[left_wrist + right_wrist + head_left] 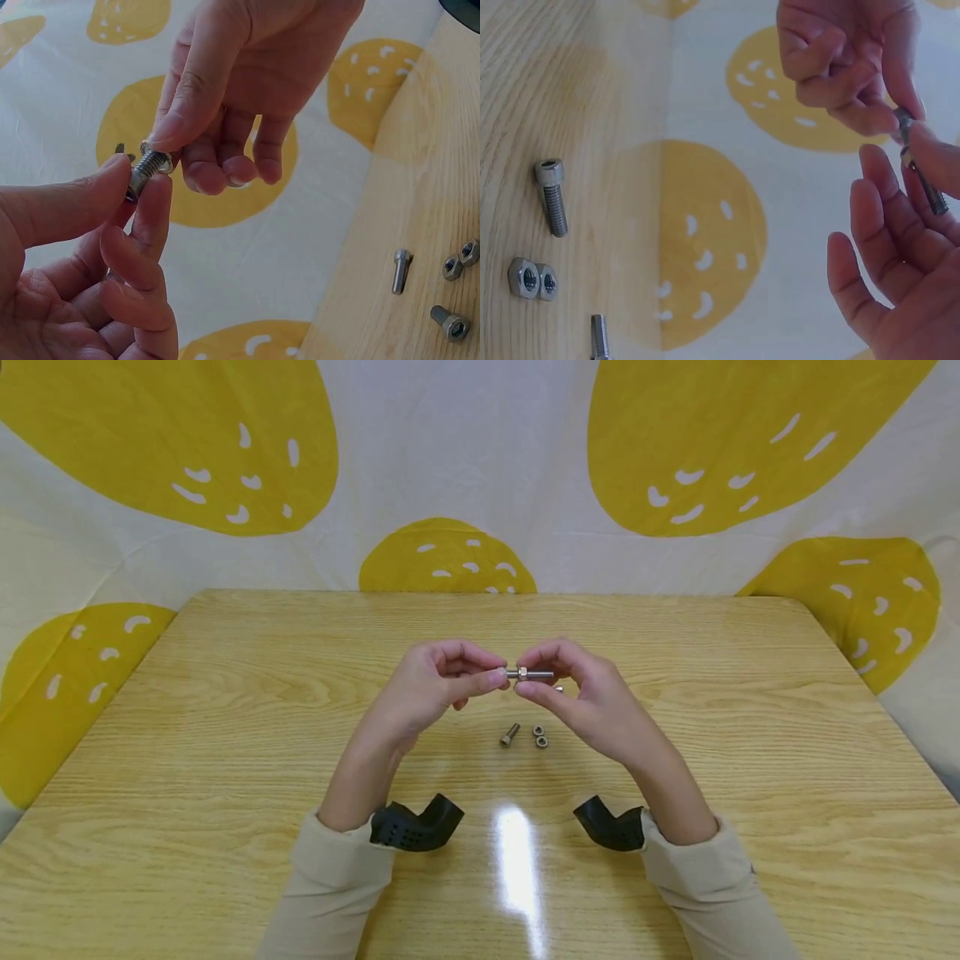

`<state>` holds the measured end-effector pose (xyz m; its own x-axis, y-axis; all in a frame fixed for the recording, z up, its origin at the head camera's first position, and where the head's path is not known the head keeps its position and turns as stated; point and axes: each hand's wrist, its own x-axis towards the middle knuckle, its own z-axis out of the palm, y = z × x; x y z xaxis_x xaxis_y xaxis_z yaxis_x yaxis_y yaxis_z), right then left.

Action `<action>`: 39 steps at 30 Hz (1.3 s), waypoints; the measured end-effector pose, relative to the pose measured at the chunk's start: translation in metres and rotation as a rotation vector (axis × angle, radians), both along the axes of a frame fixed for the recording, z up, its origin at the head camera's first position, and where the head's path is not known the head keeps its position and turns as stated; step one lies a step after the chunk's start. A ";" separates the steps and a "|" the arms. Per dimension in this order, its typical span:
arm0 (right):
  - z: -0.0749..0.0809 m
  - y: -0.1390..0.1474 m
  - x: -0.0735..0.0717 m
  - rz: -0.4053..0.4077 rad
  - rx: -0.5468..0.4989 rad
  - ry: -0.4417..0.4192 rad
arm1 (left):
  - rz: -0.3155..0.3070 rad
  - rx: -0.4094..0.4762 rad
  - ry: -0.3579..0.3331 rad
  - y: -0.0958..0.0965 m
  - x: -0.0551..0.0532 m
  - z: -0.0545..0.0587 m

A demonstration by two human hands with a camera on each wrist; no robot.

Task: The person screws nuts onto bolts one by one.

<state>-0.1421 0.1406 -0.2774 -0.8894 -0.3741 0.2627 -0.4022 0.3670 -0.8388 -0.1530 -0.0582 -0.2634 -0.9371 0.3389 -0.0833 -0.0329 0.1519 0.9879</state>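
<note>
Between thumb and fingertips, my left hand point(427, 689) pinches the head end of a metal socket-head bolt point(540, 674). The bolt lies level above the table, its threaded end pointing right. A hex nut point(522, 674) sits partway along the thread. My right hand point(592, 697) holds this nut between thumb and index finger, its other fingers loosely spread in the right wrist view. Thread shows between the two hands in the left wrist view, and the bolt's tip point(936, 202) sticks out past the right thumb in the right wrist view.
On the wooden table point(225, 735) below the hands lie a loose bolt point(510, 735) and two nuts point(531, 278) side by side. Another bolt point(401, 271) is partly covered by the right hand in the head view. A patterned cloth point(465, 460) hangs behind the table.
</note>
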 end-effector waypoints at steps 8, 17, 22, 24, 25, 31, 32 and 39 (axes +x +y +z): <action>-0.003 -0.004 0.000 0.004 0.021 -0.012 | -0.018 -0.002 -0.005 0.000 0.001 0.000; -0.003 -0.004 -0.001 -0.017 0.063 -0.129 | -0.042 -0.010 0.004 0.003 0.001 -0.002; 0.001 0.002 0.000 0.025 -0.021 -0.124 | -0.012 -0.007 -0.001 0.001 0.001 0.000; 0.003 0.003 0.001 0.024 -0.040 -0.110 | -0.006 -0.008 -0.004 0.001 0.000 0.000; 0.003 0.003 0.001 0.025 -0.044 -0.099 | -0.006 -0.006 -0.004 0.000 0.000 0.000; 0.003 0.001 0.003 -0.001 -0.025 -0.094 | -0.019 0.003 -0.009 0.001 0.000 0.000; 0.002 0.001 0.002 -0.001 -0.020 -0.092 | -0.021 -0.001 -0.008 0.001 0.000 0.000; -0.002 -0.005 0.000 -0.038 0.035 -0.090 | -0.038 -0.004 0.000 0.002 0.000 -0.003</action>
<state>-0.1418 0.1351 -0.2791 -0.9227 -0.3469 0.1682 -0.3105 0.4100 -0.8576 -0.1531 -0.0561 -0.2659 -0.9237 0.3736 -0.0852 -0.0275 0.1570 0.9872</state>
